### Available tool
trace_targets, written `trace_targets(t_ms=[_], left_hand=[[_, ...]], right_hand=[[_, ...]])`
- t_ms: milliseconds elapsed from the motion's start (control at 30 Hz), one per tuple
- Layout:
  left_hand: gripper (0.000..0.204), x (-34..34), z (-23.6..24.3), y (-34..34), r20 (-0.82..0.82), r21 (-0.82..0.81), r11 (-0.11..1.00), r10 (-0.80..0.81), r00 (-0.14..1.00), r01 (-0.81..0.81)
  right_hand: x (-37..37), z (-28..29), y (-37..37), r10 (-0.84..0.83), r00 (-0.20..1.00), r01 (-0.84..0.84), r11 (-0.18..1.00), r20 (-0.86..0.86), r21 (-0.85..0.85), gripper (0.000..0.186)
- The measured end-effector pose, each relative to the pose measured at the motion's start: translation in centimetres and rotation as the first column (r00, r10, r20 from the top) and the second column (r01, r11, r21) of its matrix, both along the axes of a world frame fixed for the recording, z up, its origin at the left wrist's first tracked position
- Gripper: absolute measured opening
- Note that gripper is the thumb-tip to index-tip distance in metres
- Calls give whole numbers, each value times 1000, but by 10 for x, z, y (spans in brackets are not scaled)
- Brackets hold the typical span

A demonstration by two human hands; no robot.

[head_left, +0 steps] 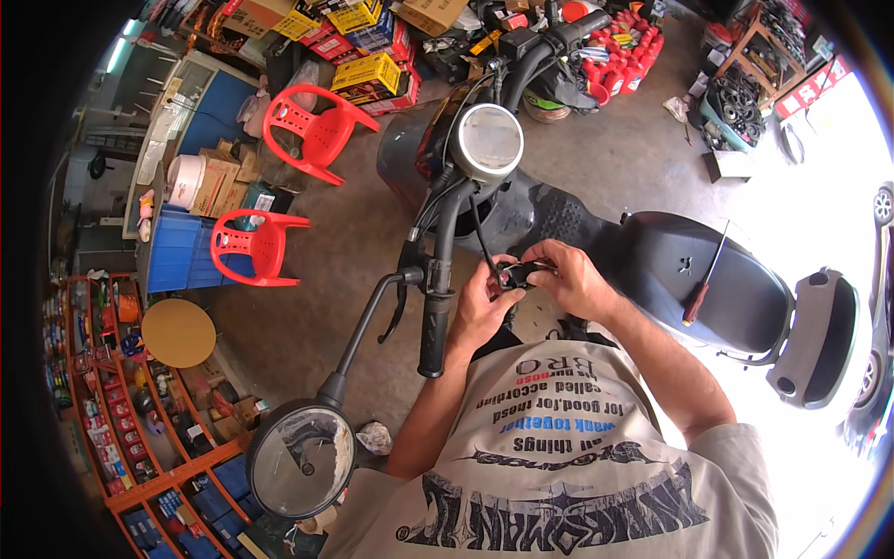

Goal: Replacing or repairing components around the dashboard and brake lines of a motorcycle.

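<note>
Both hands meet in front of my chest around a small black plastic part [516, 275], which looks like a handlebar switch housing. My left hand [480, 312] grips its left side, with thumb and fingers closed on it. From the other side my right hand [573, 279] pinches it with bent fingers. A black cable [483, 233] runs from the part up toward the scooter's handlebar [445, 247]. The part's inner face is too small to make out. Just left of my left hand is the black rubber grip [433, 335], with the brake lever [395, 317] beside it.
The scooter's round gauge [491, 140] faces up ahead of me. A round mirror [303, 456] juts out at lower left. A screwdriver [698, 298] lies on the black seat [675, 256]. Red plastic chairs [321, 130], boxes [368, 79] and orange shelves [168, 475] stand around.
</note>
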State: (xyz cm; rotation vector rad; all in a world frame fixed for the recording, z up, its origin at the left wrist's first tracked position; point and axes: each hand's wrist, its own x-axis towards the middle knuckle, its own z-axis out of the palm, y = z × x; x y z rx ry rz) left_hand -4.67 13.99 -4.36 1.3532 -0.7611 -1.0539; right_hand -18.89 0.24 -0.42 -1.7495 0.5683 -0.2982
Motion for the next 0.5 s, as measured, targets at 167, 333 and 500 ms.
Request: trace_targets(t_ms=[167,333,500], left_hand=[[45,2,-2,0,40,26,999,-31,999,30],[44,0,1,0,12,10,1000,-7,1000,7],[44,0,2,0,25,25,1000,-12,1000,11]], right_hand=[[0,-1,-3,19,999,-16,998,-44,55,24],[2,-3,-2,-8,1000,7,998,6,57,23],[2,0,2,-44,999,43,999,24,33,23]])
